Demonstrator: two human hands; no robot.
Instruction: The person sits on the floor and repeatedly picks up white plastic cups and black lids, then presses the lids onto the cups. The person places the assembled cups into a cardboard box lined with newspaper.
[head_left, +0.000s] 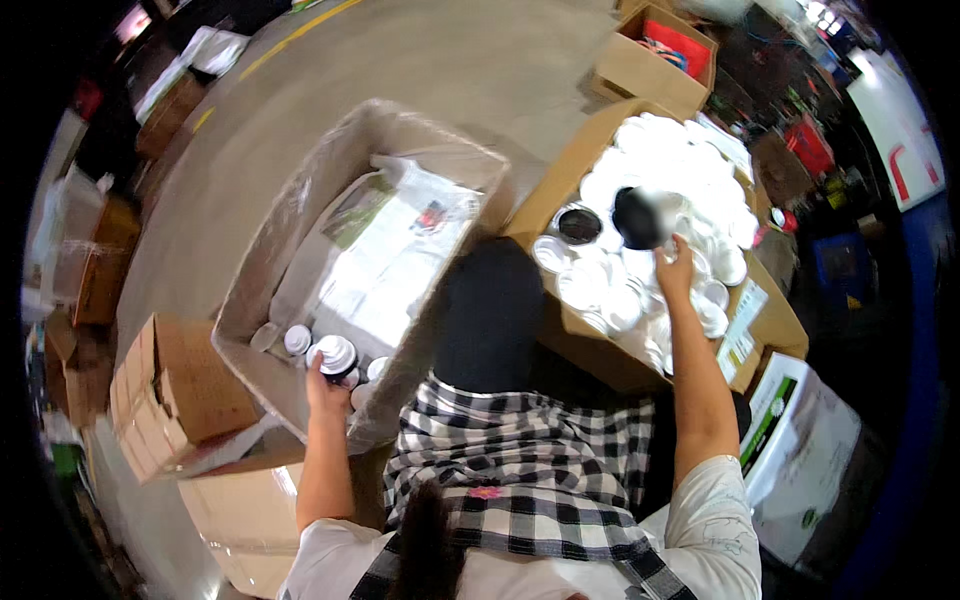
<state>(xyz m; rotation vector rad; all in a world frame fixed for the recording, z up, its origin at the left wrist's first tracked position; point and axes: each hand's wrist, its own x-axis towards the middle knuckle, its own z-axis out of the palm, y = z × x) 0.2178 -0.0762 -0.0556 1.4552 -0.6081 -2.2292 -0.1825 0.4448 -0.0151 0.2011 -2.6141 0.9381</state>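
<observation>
My left hand (324, 388) is closed around a white-topped container with a dark body (337, 352), over the near corner of a carton lined with clear plastic (237, 300). Beside it in that corner stand several similar white-topped containers (298, 339). My right hand (676, 268) reaches over a cardboard box (560, 345) heaped with white round plastic containers (612, 295). Its fingers are closed on a black-and-white round container (636, 219), blurred by motion. Another container with a dark round face (579, 226) lies in the heap to its left.
Printed white sheeting (390, 250) covers much of the lined carton's bottom. Closed cardboard boxes (185, 390) stand at the left. A white box with green print (800, 440) is at the right. Farther off, an open box (650, 65) holds something red.
</observation>
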